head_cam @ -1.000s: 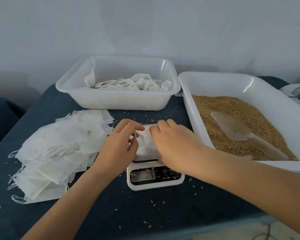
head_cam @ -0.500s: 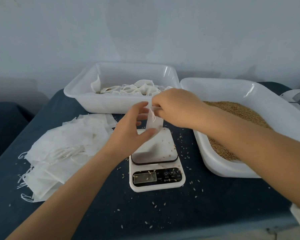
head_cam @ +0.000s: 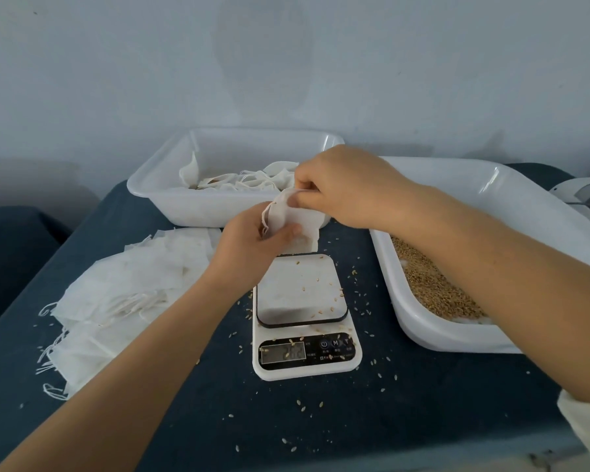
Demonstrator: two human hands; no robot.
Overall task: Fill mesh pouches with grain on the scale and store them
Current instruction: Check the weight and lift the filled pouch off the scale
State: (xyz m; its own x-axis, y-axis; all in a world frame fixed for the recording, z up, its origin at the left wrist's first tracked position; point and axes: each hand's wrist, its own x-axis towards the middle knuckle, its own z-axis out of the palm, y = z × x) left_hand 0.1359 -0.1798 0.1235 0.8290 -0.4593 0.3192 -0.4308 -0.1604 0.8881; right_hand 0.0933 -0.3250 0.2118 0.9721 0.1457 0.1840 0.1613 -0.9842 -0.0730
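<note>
Both hands [head_cam: 249,247] [head_cam: 348,185] pinching one pouch [head_cam: 298,226] above the scale [head_cam: 304,321], between pouch pile [head_cam: 133,281] and grain tray [head_cam: 457,338]

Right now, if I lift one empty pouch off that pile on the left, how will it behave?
The empty pouches look thin and crumpled, so probably floppy and very light. Loose drawstrings trail at the edges, so neighbours may snag and drag along.
</note>
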